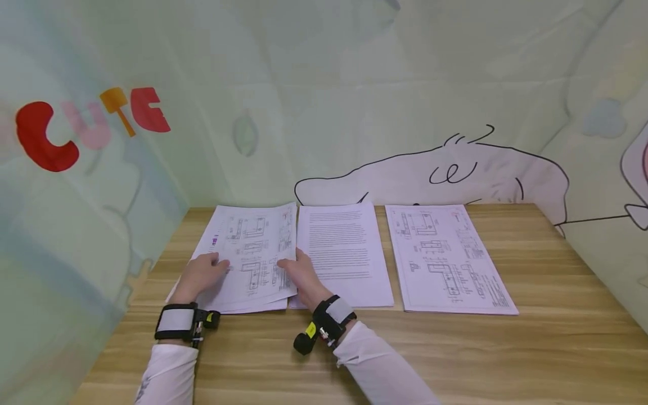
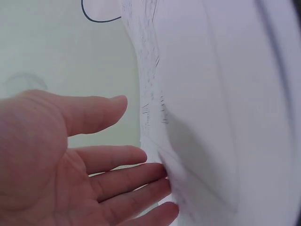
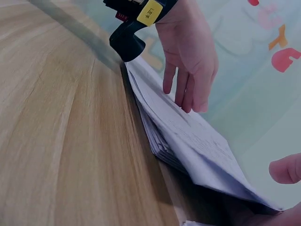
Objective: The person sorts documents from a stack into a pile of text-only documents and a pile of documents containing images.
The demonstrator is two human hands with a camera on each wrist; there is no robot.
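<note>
On my feed, a stack of technical drawings (image 1: 253, 230) lies on the worktop (image 1: 455, 360) between both hands. I see the left hand (image 1: 202, 275) with straight fingers touching its left side. The right hand (image 1: 306, 278) is at the lifted right edge, thumb raised clear; I can't tell whether its partly hidden fingers curl. Printed text pages (image 1: 339, 242) lie just beside.

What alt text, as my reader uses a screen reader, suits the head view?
A person's left hand and right hand are at opposite edges of a technical drawing sheet on a wooden table. To its right lie a printed text page and, farther right, a second technical drawing. Behind is a cartoon-printed backdrop lettered CUTE.
</note>
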